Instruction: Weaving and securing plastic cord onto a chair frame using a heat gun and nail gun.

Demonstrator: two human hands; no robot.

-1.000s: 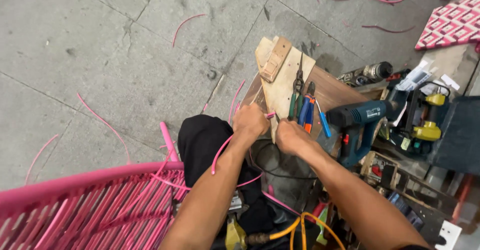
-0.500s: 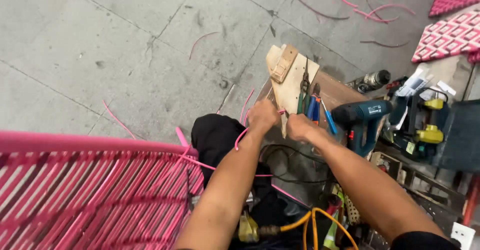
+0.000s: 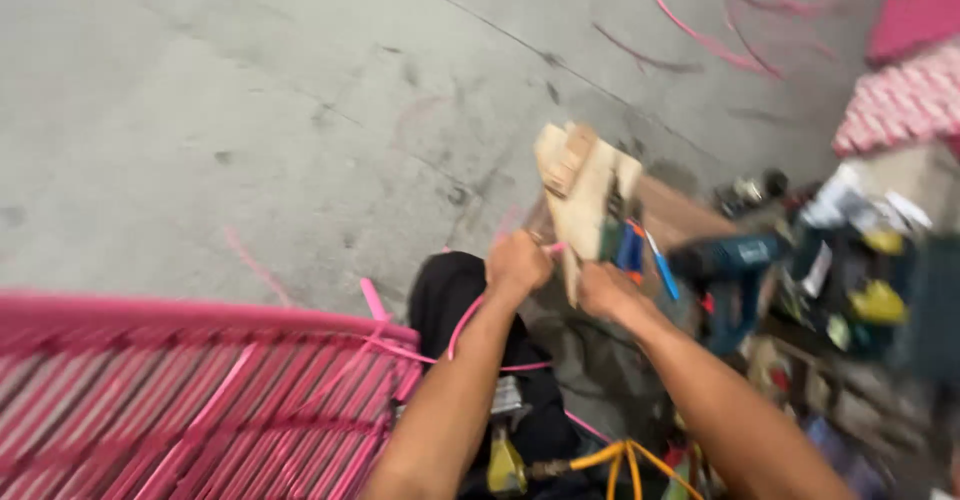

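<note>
My left hand (image 3: 517, 263) is closed around a pink plastic cord (image 3: 462, 322) that curves down toward the pink woven chair frame (image 3: 190, 390) at the lower left. My right hand (image 3: 603, 288) is closed close beside it, just under a pale wooden block piece (image 3: 580, 195); the blur hides what it grips. Both hands sit over a black bag (image 3: 450, 295) on the floor.
A teal power drill (image 3: 735, 260) and a cluttered toolbox (image 3: 860, 290) lie to the right. Blue-handled tools (image 3: 632, 245) rest by the wood. Pink cord scraps (image 3: 690, 30) lie on the concrete floor. Yellow cable (image 3: 620, 455) runs near my legs. Pink woven panels (image 3: 905, 90) lean at the upper right.
The view has tilted and blurred; the pink chair frame fills more of the lower left. My hands stay together on the cord near the wood.
</note>
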